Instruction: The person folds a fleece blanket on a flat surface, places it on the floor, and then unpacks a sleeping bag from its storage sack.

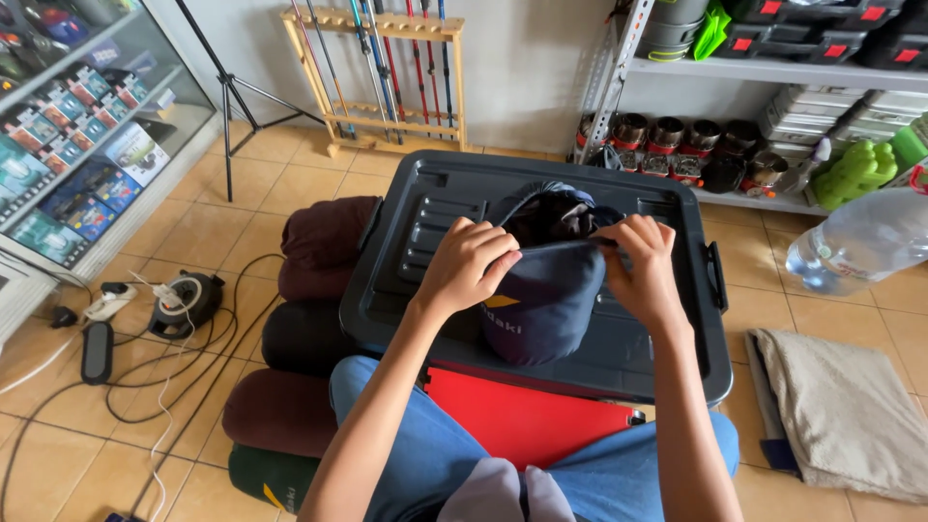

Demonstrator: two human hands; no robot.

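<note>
Jeans [406, 435], dark bin lid [435, 208], tiled floor [242, 203]

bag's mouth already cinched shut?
No: the dark blue stuff sack gapes open at the top, with the left hand and right hand gripping its rim on the grey lid.

Tan tiled floor [290, 184], white wall [532, 68], metal shelving [773, 70], glass display case [87, 126].

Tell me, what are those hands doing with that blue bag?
A person sits on the floor with a dark blue bag standing on a black bin lid. The left hand and right hand both grip the bag's open top. More rolled bags lie stacked beside the bin.
</note>
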